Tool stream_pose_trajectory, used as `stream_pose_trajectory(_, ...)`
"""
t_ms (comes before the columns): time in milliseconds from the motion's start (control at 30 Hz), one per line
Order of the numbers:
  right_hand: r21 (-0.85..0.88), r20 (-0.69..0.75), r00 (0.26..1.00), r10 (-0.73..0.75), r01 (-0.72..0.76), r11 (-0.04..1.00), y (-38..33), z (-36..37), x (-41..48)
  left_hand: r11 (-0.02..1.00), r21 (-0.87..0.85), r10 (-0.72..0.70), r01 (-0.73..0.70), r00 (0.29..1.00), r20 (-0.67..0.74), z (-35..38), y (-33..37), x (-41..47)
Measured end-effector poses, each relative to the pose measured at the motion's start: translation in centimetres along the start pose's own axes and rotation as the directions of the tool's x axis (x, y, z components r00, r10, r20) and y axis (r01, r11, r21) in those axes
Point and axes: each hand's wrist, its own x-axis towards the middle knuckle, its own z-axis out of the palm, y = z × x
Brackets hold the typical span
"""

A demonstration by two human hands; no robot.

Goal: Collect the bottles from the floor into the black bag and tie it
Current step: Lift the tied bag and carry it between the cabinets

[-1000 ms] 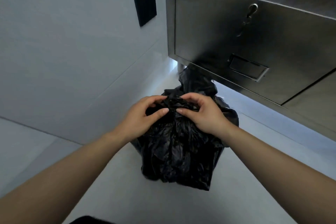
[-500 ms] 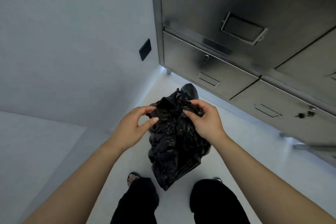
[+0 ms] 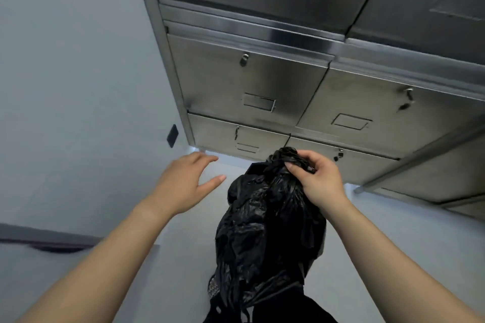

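Moved: left hand (image 3: 189,183) has let go of the black bag (image 3: 267,231) and drawn off leftward; right hand (image 3: 317,181) alone holds it now.
Left hand: open, fingers spread, empty, well apart from the bag.
Black bag: bunched, between the forearms, before the steel cabinet (image 3: 249,78).
Right hand: fingers and thumb curled round the bag's gathered neck, at its top.

Steel cabinet (image 3: 249,81) blocks beyond bag (image 3: 267,217).

Steel cabinet (image 3: 236,81) of drawers against a grey wall (image 3: 78,60), black plate (image 3: 172,135) on the wall, pale floor (image 3: 189,238)
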Motion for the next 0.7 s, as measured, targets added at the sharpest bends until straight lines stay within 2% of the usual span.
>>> stream_pose_trajectory(267, 0.120, -0.334, 0.941, 0.050, -0.010, 0.993, -0.9, -9.5, -6.6, 0.942, -0.074, 0.335, -0.328, 0.934, 0.123, -0.5, 10.4, 3.9)
stream_pose_trajectory(467, 0.166, -0.524, 0.850, 0.063, 0.030, 0.986, -0.2, -15.8, -10.4, 0.843, -0.116, 0.537, -0.525, 0.811, 0.234, 1.8, 19.4, 6.7)
stream_pose_trajectory(700, 0.169, -0.725, 0.683, 0.091, 0.048, 0.985, 2.0, -26.3, -14.9, 0.712, -0.140, 0.689, -0.688, 0.646, 0.329, 7.7, 32.3, 8.6)
